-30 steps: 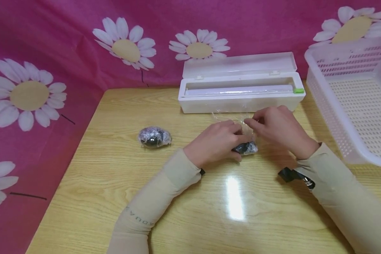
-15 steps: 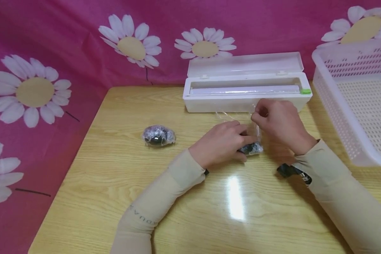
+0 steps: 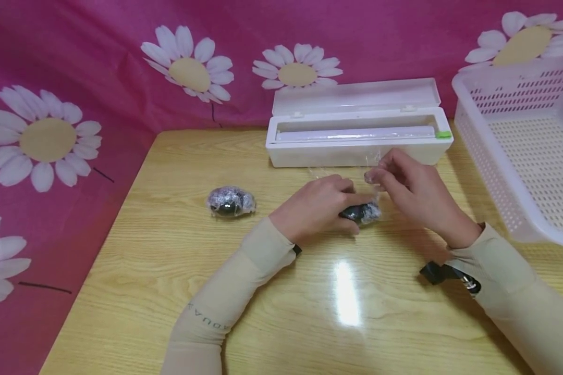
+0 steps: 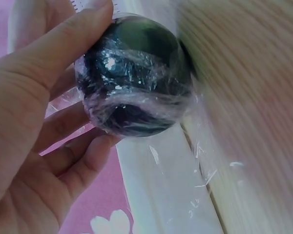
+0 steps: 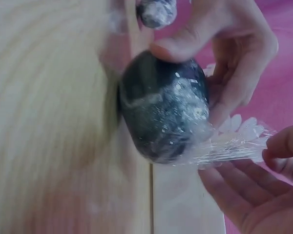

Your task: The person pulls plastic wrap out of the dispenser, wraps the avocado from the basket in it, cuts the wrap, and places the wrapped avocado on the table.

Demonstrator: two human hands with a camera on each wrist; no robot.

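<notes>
In the head view my left hand [image 3: 316,205] grips a dark, glossy oval thing [image 3: 361,212] on the wooden table, thumb on the near side and fingers over its top. Cling film covers much of it, crumpled white in places; the left wrist view shows a greenish-black surface [image 4: 146,39]. My right hand [image 3: 417,195] is just to its right, thumb and forefinger pinching a gathered end of the cling film [image 5: 229,150]. That film runs taut from the oval thing to the fingertips. Farther left lies a second dark thing [image 3: 231,201] wrapped in film.
Behind the hands stands a white cling film box [image 3: 356,154], its lid up and a roll [image 3: 356,134] inside. A green tab [image 3: 443,135] sits at its right end. A white slotted basket [image 3: 492,172] stands at the right. Pink flowered cloth [image 3: 117,62] hangs behind the table.
My right hand rose a little, drawing the film upward, then came down again with its fingers still on it. My left hand stays around the oval thing, which shows slightly more now.
</notes>
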